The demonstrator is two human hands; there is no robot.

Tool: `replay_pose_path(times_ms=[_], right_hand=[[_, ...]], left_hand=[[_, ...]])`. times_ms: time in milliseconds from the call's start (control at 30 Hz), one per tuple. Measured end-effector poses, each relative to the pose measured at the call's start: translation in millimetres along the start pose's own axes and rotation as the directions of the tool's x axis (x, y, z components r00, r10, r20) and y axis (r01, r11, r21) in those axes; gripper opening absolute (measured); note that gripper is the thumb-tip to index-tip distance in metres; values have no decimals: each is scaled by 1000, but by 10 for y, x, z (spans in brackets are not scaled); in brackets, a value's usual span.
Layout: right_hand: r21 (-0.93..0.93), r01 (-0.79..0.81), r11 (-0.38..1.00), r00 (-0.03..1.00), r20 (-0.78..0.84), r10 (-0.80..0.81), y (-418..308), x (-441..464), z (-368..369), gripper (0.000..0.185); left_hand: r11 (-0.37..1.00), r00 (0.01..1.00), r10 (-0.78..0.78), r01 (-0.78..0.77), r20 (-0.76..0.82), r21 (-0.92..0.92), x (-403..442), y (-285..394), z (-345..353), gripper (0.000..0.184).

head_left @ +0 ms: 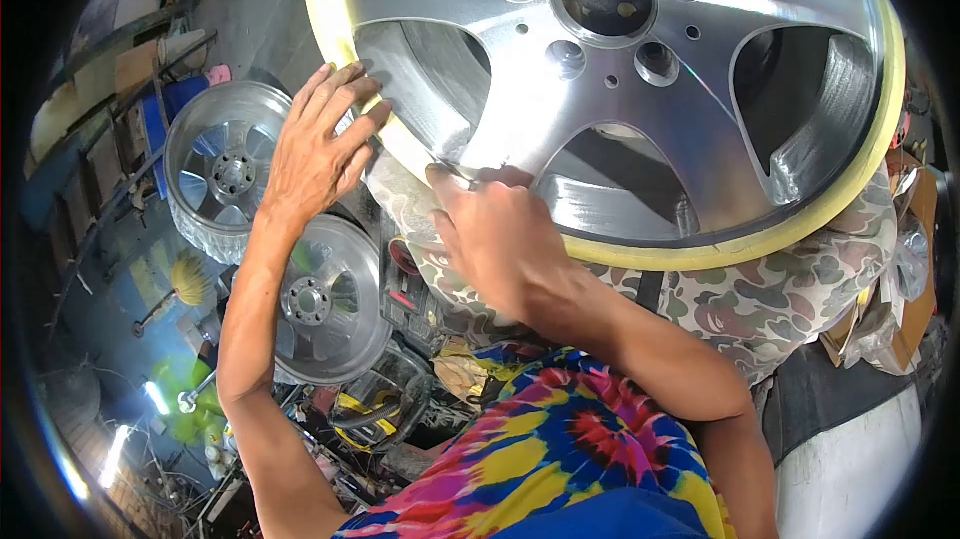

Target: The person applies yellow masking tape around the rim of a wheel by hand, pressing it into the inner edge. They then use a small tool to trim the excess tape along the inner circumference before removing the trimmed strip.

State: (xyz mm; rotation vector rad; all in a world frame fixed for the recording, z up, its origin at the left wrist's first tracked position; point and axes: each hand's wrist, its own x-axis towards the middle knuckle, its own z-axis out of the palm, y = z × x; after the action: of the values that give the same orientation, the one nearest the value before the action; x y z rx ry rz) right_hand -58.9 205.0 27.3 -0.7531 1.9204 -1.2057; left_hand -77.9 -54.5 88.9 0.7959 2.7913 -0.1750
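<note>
A silver alloy wheel (560,139) with a yellow band (745,251) around its outer edge rests across a lap in camouflage cloth (730,304). My left hand (325,144) lies with its fingers stretched out and slightly apart over the band at the wheel's left side. At the lower left rim, my right hand (505,229) is closed, with its fingertips at the edge between band and metal. Something small and dark shows at those fingertips, too small to name. Motion partly blurs this hand.
Two more alloy wheels, one upper (232,175) and one lower (340,309), lie at the left. A hand brush (188,279), a green fan (190,404) and cluttered tools are on that side. Cardboard (915,274) and plastic wrapping stand at the right.
</note>
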Motion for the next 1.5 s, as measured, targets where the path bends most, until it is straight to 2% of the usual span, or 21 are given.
replay_pose_path(times_ms=[133,200,400,500,667,933,1000,1033,1100,1233,1300,1333,1400,1500], right_hand=[[-44,-15,999,999,47,17,43,-42,-25,51],[-197,-84,977,987,121,109,6,-4,-34,57],[-124,-43,991,993,106,56,40,-2,-47,56],[-216,8,976,997,79,9,3,-38,-97,53],[-182,28,983,997,81,-13,44,-39,-87,57],[-193,42,980,998,61,-31,61,-39,-89,54],[-203,3,979,986,164,30,56,-27,-126,58],[-201,3,980,986,166,31,52,-44,-146,58],[-228,-5,974,986,159,42,43,-94,-211,47],[-196,49,979,980,200,-9,36,-109,-403,47],[-245,-11,970,934,343,97,39,-27,-360,57],[-245,-11,969,934,343,97,16,-28,-340,57],[-367,30,930,952,294,86,-27,-51,-303,66],[-382,32,923,938,330,104,-34,-53,-309,71]], left_hand=[[1000,1000,-22,22,-8,-22,-34,27,28,49],[999,999,-35,34,-8,-34,-53,56,32,50],[997,998,-62,63,21,-52,-140,233,112,50],[994,995,-76,81,63,-79,-201,382,163,49],[991,989,-57,73,134,-112,-198,421,78,51],[997,995,-75,77,72,-23,-117,227,46,50],[997,995,-65,67,74,-32,-112,234,57,50],[997,995,-62,64,73,-32,-114,234,63,50],[997,995,-63,66,75,-29,-128,230,60,49],[998,996,-53,56,78,-34,-119,224,62,50],[998,995,-53,55,81,-32,-115,231,61,50],[998,996,-45,49,82,-43,-112,252,50,50],[998,996,-38,43,84,-54,-115,309,45,51],[992,992,-57,68,115,-102,-155,443,99,52]])
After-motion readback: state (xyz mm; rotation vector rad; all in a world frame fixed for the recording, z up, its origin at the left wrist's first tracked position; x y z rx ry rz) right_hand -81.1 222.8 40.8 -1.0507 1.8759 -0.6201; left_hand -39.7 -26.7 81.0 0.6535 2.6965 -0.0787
